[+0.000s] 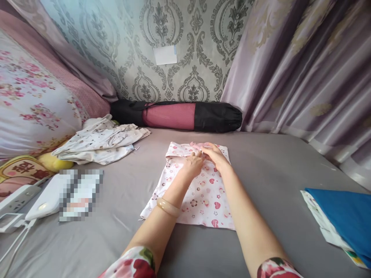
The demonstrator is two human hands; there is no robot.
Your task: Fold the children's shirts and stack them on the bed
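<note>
A white garment (203,197) printed with pink hearts, flowers and small figures lies flat on the grey bed sheet, its far end folded over into a band. On that band sits a bit of pink trim (198,145). My left hand (193,163), below a pale bangle (168,207), has its fingers curled down onto the fold. Close beside it, my right hand (216,155) arches over the same fold, its fingertips at the cloth by the pink trim. Both hands look closed on the fabric, though the fingertips partly hide the grip.
A black and pink rolled bag (169,116) lies along the wall. To the left are crumpled printed cloths (101,141), a floral pillow (34,96), a white device (50,197), a power strip (19,199) with cables, and a blurred-out item (81,197). Blue folded cloth (344,216) lies right.
</note>
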